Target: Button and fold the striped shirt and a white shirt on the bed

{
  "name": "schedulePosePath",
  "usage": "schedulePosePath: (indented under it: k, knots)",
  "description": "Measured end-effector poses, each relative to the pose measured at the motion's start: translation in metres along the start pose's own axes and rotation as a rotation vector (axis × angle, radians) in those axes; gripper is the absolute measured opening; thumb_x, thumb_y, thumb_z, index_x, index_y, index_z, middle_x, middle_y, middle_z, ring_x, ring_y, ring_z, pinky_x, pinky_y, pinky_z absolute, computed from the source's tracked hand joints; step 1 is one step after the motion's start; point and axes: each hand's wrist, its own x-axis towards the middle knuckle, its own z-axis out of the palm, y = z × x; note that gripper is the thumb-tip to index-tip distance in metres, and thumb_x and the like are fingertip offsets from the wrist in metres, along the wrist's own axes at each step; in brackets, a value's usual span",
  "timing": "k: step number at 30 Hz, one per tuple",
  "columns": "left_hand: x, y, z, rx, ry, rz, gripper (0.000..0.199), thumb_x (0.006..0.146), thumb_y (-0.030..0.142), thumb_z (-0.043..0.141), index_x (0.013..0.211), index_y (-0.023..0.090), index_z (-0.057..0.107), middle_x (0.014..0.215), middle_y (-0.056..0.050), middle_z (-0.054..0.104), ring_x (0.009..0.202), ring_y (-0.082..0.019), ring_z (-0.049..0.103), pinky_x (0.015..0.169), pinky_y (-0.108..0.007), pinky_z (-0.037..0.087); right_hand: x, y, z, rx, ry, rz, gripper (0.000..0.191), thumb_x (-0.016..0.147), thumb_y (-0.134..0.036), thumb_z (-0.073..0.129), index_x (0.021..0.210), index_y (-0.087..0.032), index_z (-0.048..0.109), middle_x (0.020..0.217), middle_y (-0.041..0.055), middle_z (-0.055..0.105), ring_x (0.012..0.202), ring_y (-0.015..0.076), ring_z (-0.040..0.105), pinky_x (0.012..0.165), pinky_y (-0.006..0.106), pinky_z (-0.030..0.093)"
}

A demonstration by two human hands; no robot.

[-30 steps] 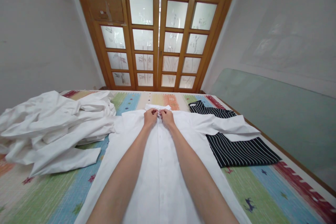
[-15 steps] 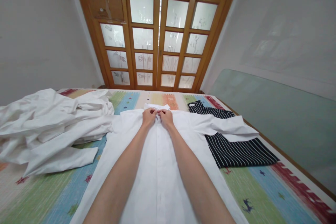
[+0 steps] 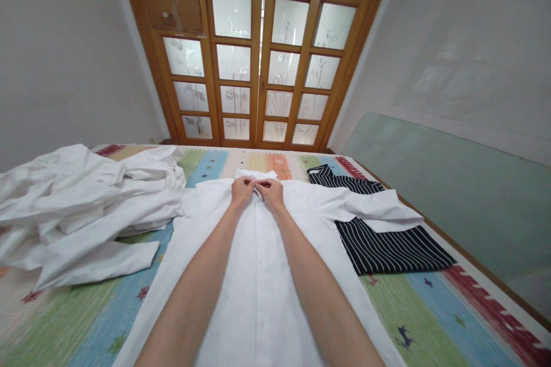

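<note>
White shirt (image 3: 236, 292): L hand (image 3: 242, 190) & R hand (image 3: 271, 192) both pinching its front just below collar (image 3: 253, 174), slightly closer tog. vs 1s ago.

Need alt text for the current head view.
A person's left hand and right hand pinch the front of a white button-front fabric shirt just below its collar. It lies spread on a multicoloured striped cloth cover, a rumpled white fabric heap at left and a black, white-striped fabric garment partly under the shirt's sleeve at right.
</note>
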Motion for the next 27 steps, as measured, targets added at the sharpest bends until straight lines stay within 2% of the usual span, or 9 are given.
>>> schedulePosePath:
  k: [6,17,27]
  knots:
    - [0.0005,-0.0006,0.0008,0.014,-0.002,-0.008,0.006,0.071,0.018,0.066,0.068,0.016,0.07,0.071,-0.005,0.072,0.071,-0.018,0.066,0.072,-0.028,0.051,-0.0003,-0.0005,0.0001,-0.025,0.016,0.064,0.007,0.066,-0.024,0.069,0.067,-0.018,0.073,0.068,0.0041,0.074,0.066,0.0192,0.067,0.066,0.027,0.052]
    - [0.001,-0.0006,-0.0002,0.025,-0.025,-0.025,0.007,0.072,0.019,0.065,0.071,0.016,0.071,0.075,-0.006,0.074,0.074,-0.019,0.067,0.074,-0.029,0.051,0.0028,0.0043,0.0004,-0.02,-0.038,0.063,0.013,0.068,-0.023,0.062,0.073,-0.016,0.072,0.07,0.0035,0.073,0.065,0.0174,0.065,0.066,0.026,0.051]
    - [0.0003,0.0005,0.0007,-0.005,-0.024,-0.02,0.009,0.072,0.023,0.065,0.068,0.017,0.07,0.074,-0.005,0.074,0.073,-0.018,0.067,0.075,-0.028,0.052,0.0016,0.0034,0.0017,-0.063,-0.044,-0.009,0.009,0.072,-0.023,0.065,0.072,-0.017,0.072,0.071,0.0037,0.073,0.067,0.0169,0.065,0.068,0.026,0.051]
